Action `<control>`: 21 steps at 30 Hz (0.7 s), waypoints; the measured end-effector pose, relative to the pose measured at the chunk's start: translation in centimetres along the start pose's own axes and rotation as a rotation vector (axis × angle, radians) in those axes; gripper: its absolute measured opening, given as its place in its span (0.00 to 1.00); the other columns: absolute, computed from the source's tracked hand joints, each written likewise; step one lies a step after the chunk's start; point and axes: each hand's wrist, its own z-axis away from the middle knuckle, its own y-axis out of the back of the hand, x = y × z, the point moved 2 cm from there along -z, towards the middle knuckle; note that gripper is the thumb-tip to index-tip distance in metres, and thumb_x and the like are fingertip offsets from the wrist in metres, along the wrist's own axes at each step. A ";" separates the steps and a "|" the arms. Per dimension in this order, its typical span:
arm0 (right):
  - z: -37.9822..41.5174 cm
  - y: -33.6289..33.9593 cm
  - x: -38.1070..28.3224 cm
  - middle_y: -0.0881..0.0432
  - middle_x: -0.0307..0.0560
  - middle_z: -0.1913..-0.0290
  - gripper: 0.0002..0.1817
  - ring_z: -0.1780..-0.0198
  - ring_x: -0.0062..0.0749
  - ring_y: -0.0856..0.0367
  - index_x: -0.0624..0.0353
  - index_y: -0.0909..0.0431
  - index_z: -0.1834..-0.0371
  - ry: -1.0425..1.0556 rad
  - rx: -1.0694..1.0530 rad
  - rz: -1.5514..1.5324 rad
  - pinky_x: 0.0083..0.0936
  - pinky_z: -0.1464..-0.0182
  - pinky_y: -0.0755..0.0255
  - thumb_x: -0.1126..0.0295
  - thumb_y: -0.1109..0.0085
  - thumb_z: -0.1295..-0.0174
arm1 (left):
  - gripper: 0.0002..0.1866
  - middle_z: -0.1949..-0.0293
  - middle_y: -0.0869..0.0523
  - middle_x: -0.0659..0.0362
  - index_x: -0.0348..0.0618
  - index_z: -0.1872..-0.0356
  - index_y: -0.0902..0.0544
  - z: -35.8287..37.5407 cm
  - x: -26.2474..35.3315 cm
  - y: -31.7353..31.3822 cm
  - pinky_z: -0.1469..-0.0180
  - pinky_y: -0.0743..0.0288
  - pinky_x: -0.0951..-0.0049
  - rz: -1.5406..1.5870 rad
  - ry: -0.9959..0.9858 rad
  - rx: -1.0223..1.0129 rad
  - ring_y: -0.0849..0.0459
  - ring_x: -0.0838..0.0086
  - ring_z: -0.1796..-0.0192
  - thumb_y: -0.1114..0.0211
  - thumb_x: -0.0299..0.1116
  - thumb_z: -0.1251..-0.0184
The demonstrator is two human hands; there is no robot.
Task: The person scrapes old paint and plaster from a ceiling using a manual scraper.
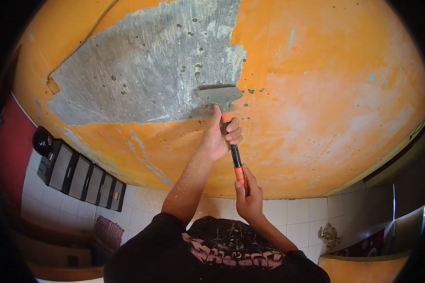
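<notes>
A long-handled scraper (220, 97) with a wide grey head lies against the wall, its blade edge at the lower right part of a bare grey patch (151, 61). My left hand (222, 134) is wrapped round the upper handle just below the head, thumb pointing up along it. Lower down, my right hand (249, 195) grips the orange end of the black handle. Orange paint (316, 94) surrounds the patch, with ragged edges where it meets the grey. Pale flakes and dust cling to my left forearm.
A cable runs down the upper left wall to a small orange-painted box (53, 86). At the lower left stands a drawer unit (80, 174) with a black helmet (42, 140) on it. A crumpled cloth (329, 236) lies on the white tiled floor (274, 212) at the right.
</notes>
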 end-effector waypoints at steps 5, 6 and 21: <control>-0.2 -0.7 1.7 0.22 0.43 0.71 0.25 0.75 0.20 0.30 0.65 0.32 0.29 0.009 0.016 -0.075 0.21 0.71 0.33 0.71 0.44 0.28 | 0.28 0.78 0.35 0.70 0.54 0.48 0.26 -0.3 0.1 0.2 0.73 0.40 0.78 -0.100 0.003 0.014 0.38 0.83 0.79 0.62 0.65 0.21; -0.2 -0.6 1.6 0.21 0.43 0.70 0.25 0.74 0.20 0.30 0.66 0.32 0.29 0.000 0.005 -0.077 0.21 0.71 0.33 0.71 0.44 0.28 | 0.28 0.78 0.35 0.70 0.54 0.49 0.26 -0.3 0.3 0.0 0.73 0.39 0.78 -0.129 0.004 0.042 0.38 0.82 0.79 0.62 0.65 0.21; -0.5 0.2 0.8 0.14 0.53 0.59 0.26 0.73 0.21 0.25 0.68 0.30 0.30 0.028 -0.013 -0.019 0.21 0.70 0.28 0.76 0.41 0.31 | 0.29 0.78 0.36 0.70 0.54 0.52 0.27 -0.1 0.0 0.6 0.73 0.39 0.77 -0.137 -0.031 0.056 0.38 0.82 0.80 0.64 0.67 0.23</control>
